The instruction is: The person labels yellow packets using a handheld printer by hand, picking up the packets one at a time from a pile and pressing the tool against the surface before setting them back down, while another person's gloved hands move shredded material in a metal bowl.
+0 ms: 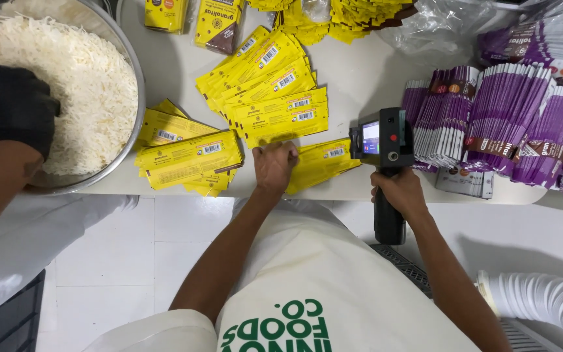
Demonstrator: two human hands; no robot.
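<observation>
L hand (pixel 275 164) fist-curled, knuckles down, arm extended; R hand (pixel 399 192) wrapped in grip, wrist straight.

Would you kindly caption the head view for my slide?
Left hand pins yellow packets on a white table; right hand grips a handheld printer.

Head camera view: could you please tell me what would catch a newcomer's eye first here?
Bright yellow pouches fan across the middle of the white table, with the left hand pressing one flat at the near edge. Just right of it, the right hand holds a black handheld printer with a small screen. Purple pouches stand stacked at the right, and a gloved hand of another person digs into white shreds in a steel bowl at the left.
</observation>
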